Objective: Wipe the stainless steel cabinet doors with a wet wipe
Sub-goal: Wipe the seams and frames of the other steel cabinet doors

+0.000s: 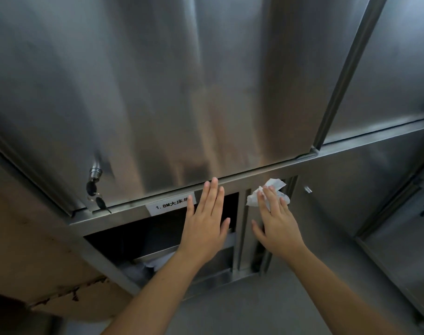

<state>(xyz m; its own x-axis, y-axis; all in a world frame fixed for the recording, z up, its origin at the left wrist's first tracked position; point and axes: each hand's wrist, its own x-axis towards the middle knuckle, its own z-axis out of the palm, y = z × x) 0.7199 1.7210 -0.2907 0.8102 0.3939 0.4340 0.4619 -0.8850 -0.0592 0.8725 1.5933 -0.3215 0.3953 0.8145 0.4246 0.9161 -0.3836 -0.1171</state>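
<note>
The cabinet's upper door (158,93) fills most of the head view as a large brushed stainless steel sheet; a second steel door (399,68) stands to its right, separated by a vertical frame member (346,76). A cylinder lock (94,171) sits at the lower left corner of the upper door; a bunch of keys (96,197) hangs from it. A horizontal rail (339,153) runs beneath both doors; a white label (165,206) with printed characters is fixed to the rail. The left hand (205,226) is fully open with fingers straight and close together; its fingertips lie on the rail just beside the label's right end, covering that end; it holds nothing. The right hand (277,226) is likewise open and flat, fingers extended; it presses the wet wipe (254,198) against the lower steel panel (248,226) just below the rail. The wipe is white and crumpled; its edges project above and to the left of the fingers. Left of that panel, a dark open compartment (158,233) lies below the rail, behind the left hand; pale material (155,263) shows at its bottom, identity not discernible. A small metal fitting (308,189) sits on the lower door (339,201) right of the wipe; a brown surface (37,250) adjoins the cabinet at left.
</note>
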